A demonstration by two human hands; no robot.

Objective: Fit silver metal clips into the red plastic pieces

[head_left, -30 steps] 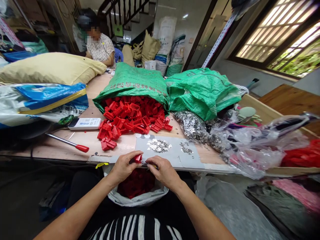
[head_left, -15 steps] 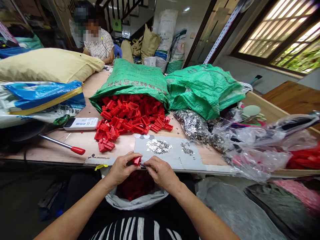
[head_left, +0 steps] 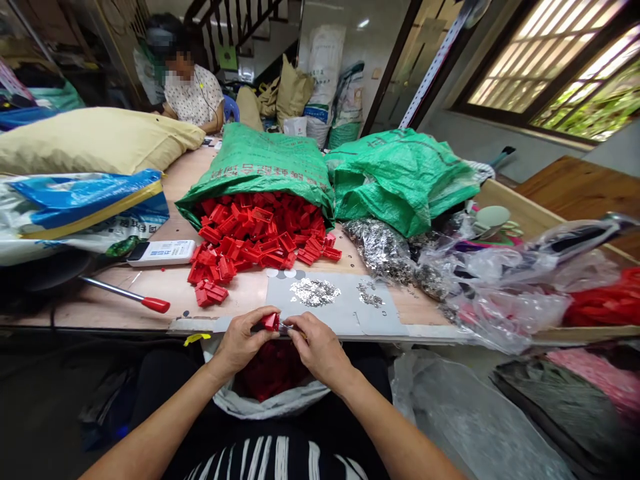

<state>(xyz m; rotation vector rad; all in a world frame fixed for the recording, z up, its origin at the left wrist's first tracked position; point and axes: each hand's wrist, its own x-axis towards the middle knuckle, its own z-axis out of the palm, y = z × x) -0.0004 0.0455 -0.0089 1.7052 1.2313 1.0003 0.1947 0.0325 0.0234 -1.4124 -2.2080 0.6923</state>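
On my feed, the left hand (head_left: pixel 243 339) had its fingers closed on one red box (head_left: pixel 271 323) at the near edge of the table (head_left: pixel 245 288); the right hand (head_left: pixel 320 343) pinched one slim tool (head_left: pixel 285 327). I judged that box unfinished. Red pieces (head_left: pixel 273 377) lay in one near sack (head_left: pixel 260 412); farther off, uncountable loose boxes (head_left: pixel 260 230) and two metal piles (head_left: pixel 315 292) remained.

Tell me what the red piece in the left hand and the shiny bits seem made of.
The red piece in the left hand: probably hard, smooth plastic, given its even colour and crisp edges. The shiny bits: likely thin, polished metal, from bright silvery glints.
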